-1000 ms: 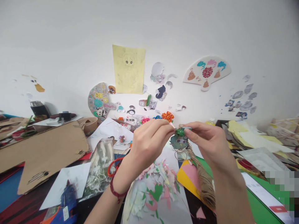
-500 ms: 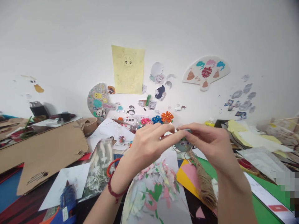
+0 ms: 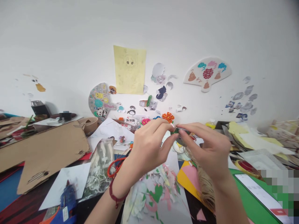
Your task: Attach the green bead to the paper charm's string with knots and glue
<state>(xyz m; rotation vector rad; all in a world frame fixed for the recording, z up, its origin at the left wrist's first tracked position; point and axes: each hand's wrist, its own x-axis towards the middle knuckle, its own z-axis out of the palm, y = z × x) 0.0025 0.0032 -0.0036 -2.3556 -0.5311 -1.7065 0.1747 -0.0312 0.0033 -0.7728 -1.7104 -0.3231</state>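
Above the middle of the table, both hands pinch a small greenish piece (image 3: 175, 132). Fingers hide most of it, so its kind is unclear. My left hand (image 3: 150, 141) grips its left side between thumb and fingertips, a red braided cord round the wrist. On the other side, my right hand (image 3: 207, 146) closes its thumb and forefinger on the same piece. The two sets of fingertips nearly meet. Below the hands lies a heap of torn paper scraps (image 3: 136, 194) with a green paper heart (image 3: 156, 193). Brown twine (image 3: 206, 189) lies beneath my right wrist.
A blue glue gun (image 3: 68, 199) rests at front left beside a cardboard sheet (image 3: 53, 149). A clear bag of white cords (image 3: 99, 171) lies nearby. On the right, a phone (image 3: 259, 194) lies on green paper (image 3: 243, 205). Beaded flowers (image 3: 168, 117) stand at the wall.
The greenish piece has been tilted; the drawn eyes seen on its round teal face earlier no longer show. My left thumb has swung down and apart from my forefinger. The view has shifted slightly.
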